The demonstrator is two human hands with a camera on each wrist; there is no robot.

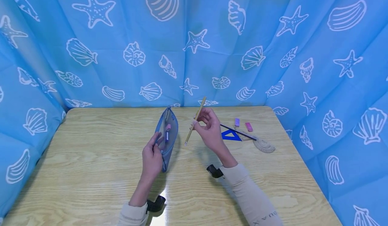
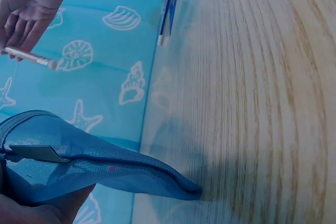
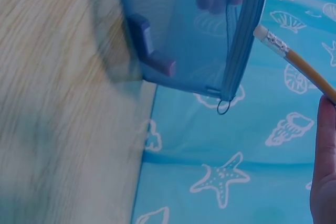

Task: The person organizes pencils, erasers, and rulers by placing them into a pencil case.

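Observation:
My left hand [image 1: 152, 157] grips a blue mesh zip pouch [image 1: 173, 128] by its side, its mouth gaping upward. Through the mesh in the right wrist view, a dark blue block [image 3: 139, 35] and a pinkish block [image 3: 160, 63] lie at the pouch's bottom. To the right of the pouch, my right hand [image 1: 211, 131] pinches a yellow pencil [image 1: 189, 134] between thumb and fingers. The pencil slants through the air, its white eraser end [image 3: 261, 32] low and toward the pouch's zipped edge.
Right of my right hand lie a blue set square [image 1: 231, 138], a clear protractor [image 1: 264, 146] and a long dark stick [image 1: 247, 135] across them. Behind these are a purple eraser [image 1: 237, 122] and a pink eraser [image 1: 249, 127]. A shell-patterned blue curtain [image 1: 121, 27] borders the wooden table [image 1: 97, 158].

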